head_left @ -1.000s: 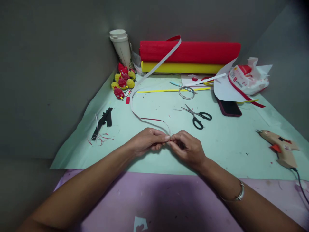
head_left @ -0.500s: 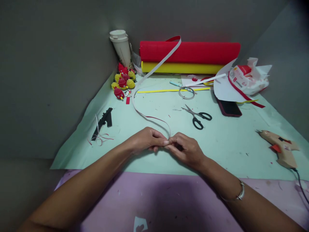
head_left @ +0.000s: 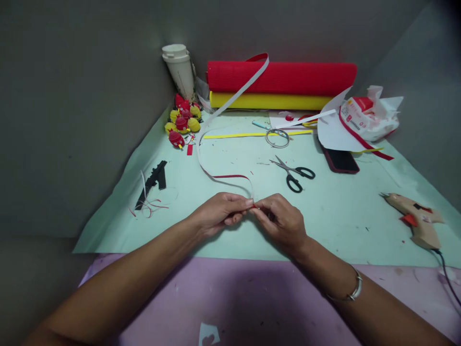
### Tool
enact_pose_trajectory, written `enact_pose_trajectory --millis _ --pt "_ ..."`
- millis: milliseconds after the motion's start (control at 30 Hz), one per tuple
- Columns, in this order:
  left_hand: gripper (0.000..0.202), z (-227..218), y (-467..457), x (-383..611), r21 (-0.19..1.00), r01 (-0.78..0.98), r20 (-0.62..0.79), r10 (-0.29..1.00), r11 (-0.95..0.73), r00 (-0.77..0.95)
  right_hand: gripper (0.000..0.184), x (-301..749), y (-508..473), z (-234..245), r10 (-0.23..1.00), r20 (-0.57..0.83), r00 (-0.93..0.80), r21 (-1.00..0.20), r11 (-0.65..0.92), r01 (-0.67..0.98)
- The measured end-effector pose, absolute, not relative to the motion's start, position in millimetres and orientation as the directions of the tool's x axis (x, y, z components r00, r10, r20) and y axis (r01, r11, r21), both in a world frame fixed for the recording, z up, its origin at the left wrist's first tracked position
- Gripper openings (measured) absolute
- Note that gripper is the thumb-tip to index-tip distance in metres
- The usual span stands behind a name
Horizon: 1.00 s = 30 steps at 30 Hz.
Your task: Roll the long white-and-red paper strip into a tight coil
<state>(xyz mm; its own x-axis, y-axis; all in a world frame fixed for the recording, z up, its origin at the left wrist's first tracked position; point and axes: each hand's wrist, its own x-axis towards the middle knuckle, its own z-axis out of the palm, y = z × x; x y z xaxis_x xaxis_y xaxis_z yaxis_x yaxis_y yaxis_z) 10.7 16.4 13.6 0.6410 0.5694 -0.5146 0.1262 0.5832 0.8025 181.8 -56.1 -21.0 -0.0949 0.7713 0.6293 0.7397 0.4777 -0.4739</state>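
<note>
A long paper strip [head_left: 231, 101], red on one face and white on the other, curls from over the rolls at the back down to my hands. My left hand [head_left: 226, 211] is closed on the strip's near end, pinching it between thumb and fingers. Close against it, my right hand [head_left: 281, 221] pinches the same end, where a bit of red shows at the fingertips. What the fingers cover of the strip is hidden. Black-handled scissors [head_left: 293, 174] lie beyond my right hand, blades spread.
Red corrugated roll [head_left: 281, 77] and yellow roll [head_left: 273, 101] lie at the back, near a white cup [head_left: 179, 69]. Small red and yellow ornaments [head_left: 182, 120] sit at left, above black scraps [head_left: 153, 185]. A phone [head_left: 340, 161], wipes pack [head_left: 370, 115] and glue gun [head_left: 414, 218] are right.
My hands have shifted slightly at the strip's end, and my right fingers have drawn a little away from my left. The strip near them has twisted, showing more of its red face.
</note>
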Motion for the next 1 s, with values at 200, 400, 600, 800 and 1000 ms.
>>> enact_pose_trajectory --millis 200,400,600,800,1000 --pt "0.030 14.9 17.4 8.0 0.834 0.166 -0.497 0.586 0.526 0.640 0.004 182.4 -56.0 -22.5 0.773 0.622 -0.127 -0.464 0.494 0.735" --pt "0.028 13.9 19.6 4.8 0.880 0.218 -0.453 0.607 0.422 0.653 0.005 183.1 -54.9 -21.2 0.792 0.590 -0.157 -0.496 0.509 0.704" --pt "0.025 9.7 22.7 1.9 0.891 0.234 -0.438 0.604 0.389 0.666 0.004 185.5 -53.8 -23.5 0.813 0.548 -0.198 -0.536 0.523 0.663" --pt "0.027 12.3 20.5 5.4 0.868 0.203 -0.467 0.609 0.453 0.641 0.002 183.0 -53.6 -23.4 0.807 0.576 -0.126 -0.535 0.490 0.688" --pt "0.026 16.9 14.9 10.2 0.838 0.150 -0.492 0.610 0.524 0.621 0.003 181.6 -53.7 -22.7 0.777 0.623 -0.093 -0.496 0.484 0.721"
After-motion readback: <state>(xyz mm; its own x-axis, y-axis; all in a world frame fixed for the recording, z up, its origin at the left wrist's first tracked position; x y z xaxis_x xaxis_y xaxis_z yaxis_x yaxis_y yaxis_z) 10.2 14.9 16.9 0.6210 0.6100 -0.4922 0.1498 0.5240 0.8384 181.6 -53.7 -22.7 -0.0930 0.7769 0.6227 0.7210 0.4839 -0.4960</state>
